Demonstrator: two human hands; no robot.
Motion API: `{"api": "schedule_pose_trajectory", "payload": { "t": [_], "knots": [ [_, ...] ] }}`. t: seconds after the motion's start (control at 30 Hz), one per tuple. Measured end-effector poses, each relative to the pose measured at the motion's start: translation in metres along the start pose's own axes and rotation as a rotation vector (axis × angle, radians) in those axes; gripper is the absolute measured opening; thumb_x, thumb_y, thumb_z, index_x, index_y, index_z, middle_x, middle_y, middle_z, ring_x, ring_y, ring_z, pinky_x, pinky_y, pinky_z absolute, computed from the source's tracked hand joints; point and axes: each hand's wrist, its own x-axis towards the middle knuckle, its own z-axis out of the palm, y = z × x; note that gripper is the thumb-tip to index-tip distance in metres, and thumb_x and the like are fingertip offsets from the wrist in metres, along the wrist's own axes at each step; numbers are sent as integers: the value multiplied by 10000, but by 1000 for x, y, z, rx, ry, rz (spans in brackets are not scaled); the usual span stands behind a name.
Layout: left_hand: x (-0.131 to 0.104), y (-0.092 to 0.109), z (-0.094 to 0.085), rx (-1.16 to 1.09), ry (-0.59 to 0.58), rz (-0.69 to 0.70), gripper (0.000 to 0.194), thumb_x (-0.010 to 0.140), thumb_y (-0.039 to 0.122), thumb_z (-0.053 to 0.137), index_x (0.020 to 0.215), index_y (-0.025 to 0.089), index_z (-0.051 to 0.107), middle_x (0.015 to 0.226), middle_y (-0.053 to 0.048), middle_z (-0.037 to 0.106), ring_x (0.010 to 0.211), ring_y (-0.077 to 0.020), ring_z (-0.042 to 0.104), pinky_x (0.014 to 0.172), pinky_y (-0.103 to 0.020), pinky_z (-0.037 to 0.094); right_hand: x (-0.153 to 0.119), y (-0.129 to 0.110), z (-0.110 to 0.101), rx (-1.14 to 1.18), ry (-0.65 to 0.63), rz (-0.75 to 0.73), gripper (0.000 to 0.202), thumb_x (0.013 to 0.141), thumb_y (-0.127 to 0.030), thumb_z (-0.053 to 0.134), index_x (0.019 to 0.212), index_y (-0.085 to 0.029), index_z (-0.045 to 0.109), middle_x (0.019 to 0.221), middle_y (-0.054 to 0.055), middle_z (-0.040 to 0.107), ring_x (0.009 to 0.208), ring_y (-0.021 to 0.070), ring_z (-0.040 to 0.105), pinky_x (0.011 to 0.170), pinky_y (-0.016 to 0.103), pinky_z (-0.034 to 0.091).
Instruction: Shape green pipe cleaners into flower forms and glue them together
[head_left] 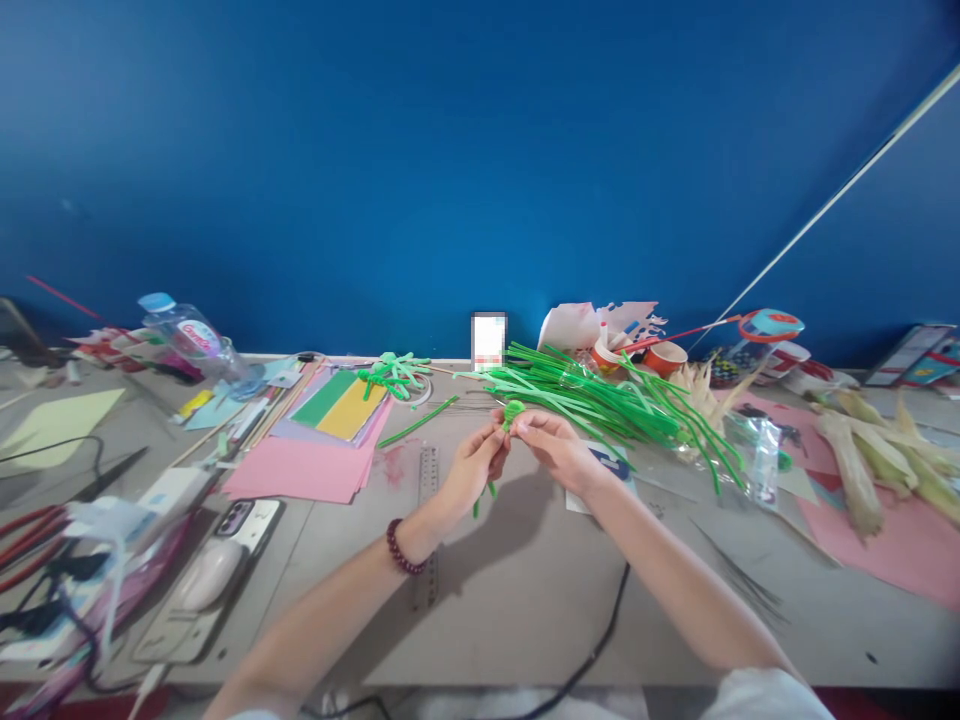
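A blue wall (450,150) fills the background. Before it stretches a gray surface (517,610), and a clear ruler (428,530) lying on it, partly under the left forearm, serves as the landmark. The biggest heap, a bundle of green fuzzy stems (592,400), spreads beyond the ruler and to its right. Farther right of the ruler, pale dried husks (885,450) lie over pink paper (892,560). Left of the ruler is a stack of pink sheets (311,465), topped by a green-and-yellow packet (339,404). Well to the ruler's left stand a white power strip (169,500) and, farther back, a tilted clear bottle (191,335) with a blue cap.

The left hand (476,462) is just right of the ruler, the right hand (559,447) a little farther right; both are closed, fingertips pinching one small thing between them. Left of the ruler, nearer the person, a white phone (172,635) lies under a pale rounded mouse (212,575). Upright beyond the ruler, to its right, is a small device (489,342) with a blurred screen. A single green stem (418,421) lies just past the ruler's far end. Smallest is the green coil (513,411) in the fingertips, raised beyond and right of the ruler.
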Motion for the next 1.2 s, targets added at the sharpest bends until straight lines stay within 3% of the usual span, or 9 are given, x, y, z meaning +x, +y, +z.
{"api": "schedule_pose_trajectory", "payload": {
  "t": [0.17, 0.27, 0.37, 0.7, 1.2],
  "knots": [
    [1, 3, -1, -3, 22, 10, 345, 716, 476, 653, 666, 177, 489, 476, 99, 280, 382, -34, 199, 403, -208, 117, 2, -16, -17, -349, 14, -18, 254, 736, -440, 694, 744, -188, 665, 821, 51, 672, 790, 180, 615, 777, 327, 485],
    [1, 4, -1, 24, 29, 23, 362, 711, 500, 652, 669, 178, 492, 471, 100, 292, 374, -32, 203, 395, -202, 131, 1, -21, -21, -424, -16, 0, 216, 776, -388, 643, 833, -182, 680, 735, 26, 654, 597, 130, 558, 623, 286, 485],
    [2, 2, -1, 43, 37, 47, 380, 709, 525, 645, 663, 180, 491, 453, 103, 293, 364, -33, 214, 383, -199, 147, 0, -19, -17, -461, -29, -26, 190, 786, -325, 612, 892, -187, 687, 793, 34, 678, 565, 119, 543, 569, 272, 472],
    [3, -5, -1, 91, 82, 84, 415, 706, 568, 639, 654, 181, 499, 424, 109, 276, 350, -35, 217, 358, -192, 172, 0, -8, -10, -589, 131, -86, 187, 774, -335, 615, 768, -170, 701, 784, 61, 710, 673, 178, 624, 629, 303, 487],
    [3, -7, -3, 127, 102, 98, 382, 736, 553, 622, 710, 178, 554, 471, 89, 336, 376, -52, 281, 349, -183, 292, -2, -6, -1, -654, 200, -127, 148, 766, -265, 578, 730, -179, 693, 751, 50, 713, 656, 178, 619, 621, 300, 478]
  ]
}}
